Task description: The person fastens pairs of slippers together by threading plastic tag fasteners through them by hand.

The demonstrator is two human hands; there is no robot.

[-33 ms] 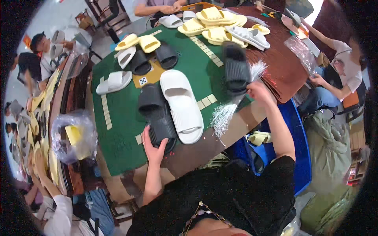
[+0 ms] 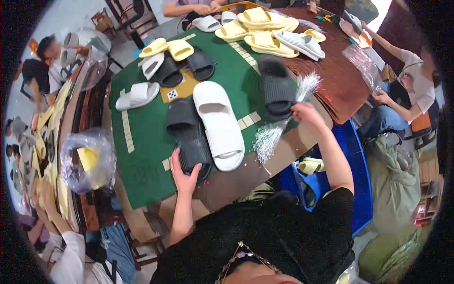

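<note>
My left hand [image 2: 184, 177] lies at the near end of a black slide slipper [image 2: 193, 150], thumb on one side and fingers on the other. That slipper rests on the green mat [image 2: 146, 177], beside a larger white slide slipper [image 2: 220, 128]. With my right hand [image 2: 308, 116] I grip another black slide slipper [image 2: 278, 94] by its near end; it is a little blurred and looks held over the mat's right side. Next to it lies a bundle of white strings [image 2: 270, 142], partly covered by the slipper and fanning out on both sides.
Farther off lie black slides [image 2: 201, 65], yellow slides [image 2: 180, 50], a grey slide [image 2: 137, 96] and a larger pile of yellow slides [image 2: 262, 41]. A blue bin [image 2: 362, 189] stands below the table's right edge. People work around me, one [image 2: 411, 80] seated at right.
My right hand has shifted slightly left with its black slipper. My left hand stays on the other black slipper.
</note>
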